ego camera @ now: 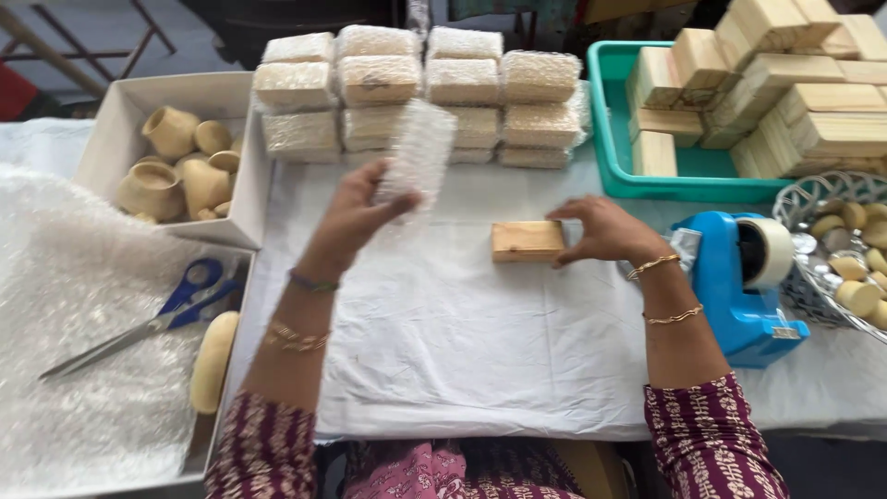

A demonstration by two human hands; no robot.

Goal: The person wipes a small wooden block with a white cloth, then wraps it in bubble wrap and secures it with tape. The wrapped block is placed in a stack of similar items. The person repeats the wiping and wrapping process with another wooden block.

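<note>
Head view: two hands at work over a white sheet [443,342].
Left hand [356,217] pinches a bubble-wrap piece [418,152], raised. Right hand [601,231] has fingers closed on a wooden block [527,240] lying flat mid-sheet; thumb contact appears likely, partly hidden. Blue tape dispenser [739,277] stands just beside.

My left hand [356,214], left of frame centre, is raised with fingers curled in a pinch, forearm rising from the lower left. My right hand [605,231], right of centre, lies palm-down, fingertips gripping, wrist bent inward.
</note>
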